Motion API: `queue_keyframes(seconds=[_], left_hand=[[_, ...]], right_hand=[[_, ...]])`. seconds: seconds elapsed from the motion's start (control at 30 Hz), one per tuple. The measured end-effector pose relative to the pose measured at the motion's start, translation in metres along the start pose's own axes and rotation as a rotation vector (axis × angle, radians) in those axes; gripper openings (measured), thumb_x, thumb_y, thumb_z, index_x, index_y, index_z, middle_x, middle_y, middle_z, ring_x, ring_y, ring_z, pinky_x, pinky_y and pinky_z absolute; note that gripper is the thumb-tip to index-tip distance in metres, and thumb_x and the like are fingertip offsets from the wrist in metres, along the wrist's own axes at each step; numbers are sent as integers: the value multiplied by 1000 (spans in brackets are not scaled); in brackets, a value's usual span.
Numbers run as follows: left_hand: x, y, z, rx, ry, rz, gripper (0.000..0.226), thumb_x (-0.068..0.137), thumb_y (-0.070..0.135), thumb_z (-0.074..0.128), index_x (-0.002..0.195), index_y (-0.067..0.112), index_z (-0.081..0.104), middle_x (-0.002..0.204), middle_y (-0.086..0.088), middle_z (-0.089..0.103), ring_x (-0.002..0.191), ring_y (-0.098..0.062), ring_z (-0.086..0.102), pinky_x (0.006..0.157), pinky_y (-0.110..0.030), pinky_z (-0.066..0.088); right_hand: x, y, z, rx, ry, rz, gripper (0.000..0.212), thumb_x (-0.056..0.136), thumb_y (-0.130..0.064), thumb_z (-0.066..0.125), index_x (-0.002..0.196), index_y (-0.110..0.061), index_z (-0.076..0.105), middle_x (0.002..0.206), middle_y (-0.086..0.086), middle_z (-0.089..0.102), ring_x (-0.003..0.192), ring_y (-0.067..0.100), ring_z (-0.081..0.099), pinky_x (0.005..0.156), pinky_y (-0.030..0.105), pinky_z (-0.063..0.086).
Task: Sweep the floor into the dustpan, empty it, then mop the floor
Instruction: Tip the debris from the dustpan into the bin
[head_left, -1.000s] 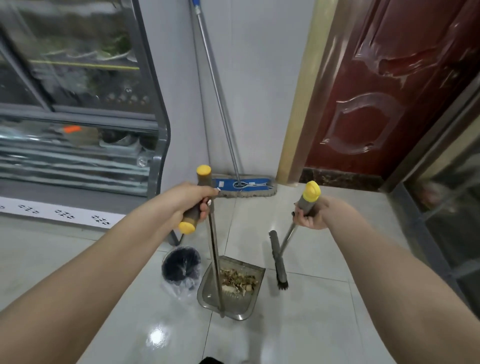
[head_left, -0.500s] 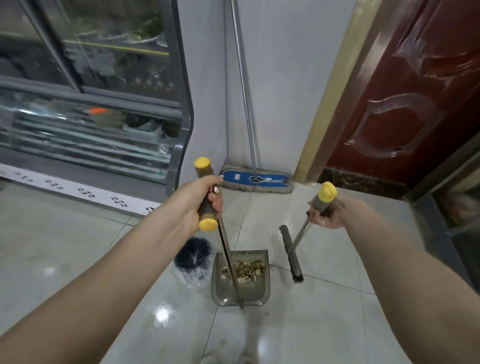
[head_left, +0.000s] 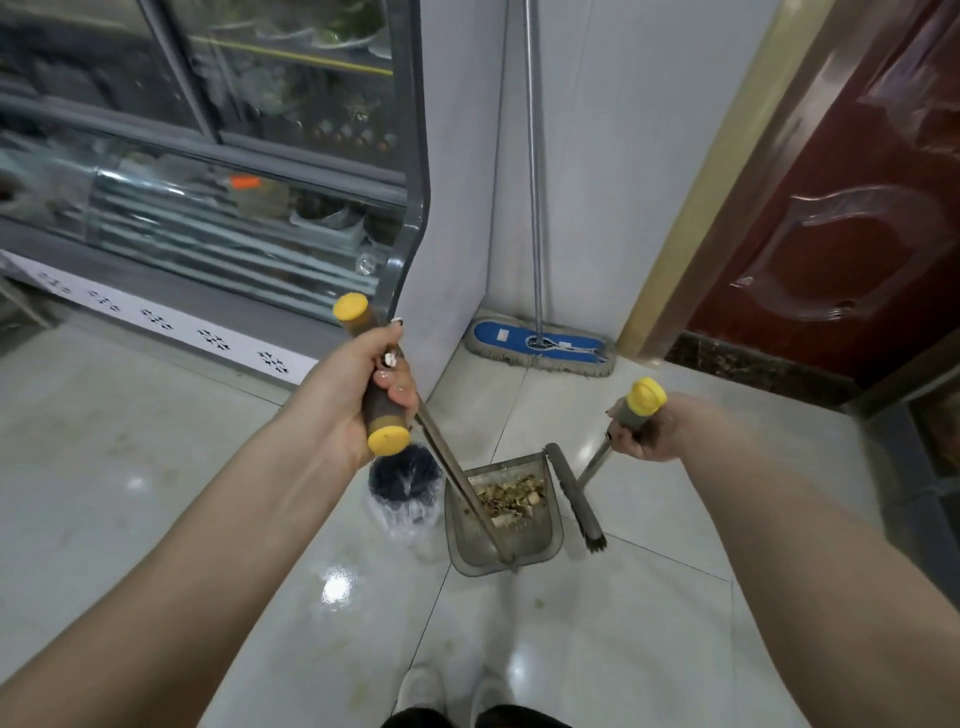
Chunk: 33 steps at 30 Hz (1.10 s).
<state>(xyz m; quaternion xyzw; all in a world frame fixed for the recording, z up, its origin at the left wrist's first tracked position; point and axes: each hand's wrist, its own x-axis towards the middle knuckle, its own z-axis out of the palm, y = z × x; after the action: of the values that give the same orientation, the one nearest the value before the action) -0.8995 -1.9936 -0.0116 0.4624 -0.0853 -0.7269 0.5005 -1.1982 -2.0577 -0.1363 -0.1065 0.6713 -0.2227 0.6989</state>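
Observation:
My left hand (head_left: 363, 395) is shut on the yellow-capped grip of the dustpan handle (head_left: 462, 488). The grey dustpan (head_left: 545, 540) hangs just over the floor and holds a heap of brown scraps (head_left: 511, 496). My right hand (head_left: 649, 431) is shut on the yellow-capped broom handle; the broom head (head_left: 576, 493) stands right beside the pan's right wall. A small bin (head_left: 402, 491) lined with a clear bag sits just left of the pan. A blue flat mop (head_left: 540, 345) leans in the wall corner behind.
A glass-fronted display cooler (head_left: 208, 208) fills the left side, its corner post (head_left: 410, 260) close to my left hand. A dark red door (head_left: 831, 208) is on the right. Glossy pale floor tiles (head_left: 130, 467) spread around; my shoes (head_left: 452, 691) show at the bottom.
The dustpan has swung right and back, away from the bin's side, and the broom head now sits against it. My view has shifted left and down.

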Motion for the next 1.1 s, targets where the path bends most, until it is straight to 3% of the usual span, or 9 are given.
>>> queue_keyframes(seconds=[0.23,0.4,0.53,0.87,1.1], left_hand=[[-24,-17,-34,-76,44,93,35,94,22,50,62,17,37,35,8,31,24,-2,30,27,-10,26],[-40,-20,-69,-166,75,130,32,95,23,49,65,17,37,36,9,30,23,-3,28,26,-11,25],[-46,-22,-100,-240,94,129,33,94,25,50,64,18,37,36,10,29,25,-3,28,27,-11,25],[-46,-3,-171,-380,42,107,32,96,24,46,65,18,39,37,9,31,24,-3,29,26,-12,25],[-49,6,-220,-542,48,102,35,95,26,47,63,19,38,38,9,31,25,-4,29,28,-11,25]], right_hand=[[10,24,26,-91,49,-45,30,96,-13,42,67,-4,43,44,12,51,26,18,49,29,16,42],[10,41,33,-226,65,0,27,94,-13,48,69,-3,45,66,13,49,28,18,51,30,16,43],[6,54,45,-298,53,26,26,93,-13,50,70,-2,46,48,12,53,30,19,51,31,16,43],[-1,97,121,-231,56,47,27,95,-12,46,69,-4,43,41,11,51,26,18,49,31,14,41],[5,141,164,-117,38,59,27,94,-13,45,69,-4,45,68,10,43,28,17,51,30,14,41]])
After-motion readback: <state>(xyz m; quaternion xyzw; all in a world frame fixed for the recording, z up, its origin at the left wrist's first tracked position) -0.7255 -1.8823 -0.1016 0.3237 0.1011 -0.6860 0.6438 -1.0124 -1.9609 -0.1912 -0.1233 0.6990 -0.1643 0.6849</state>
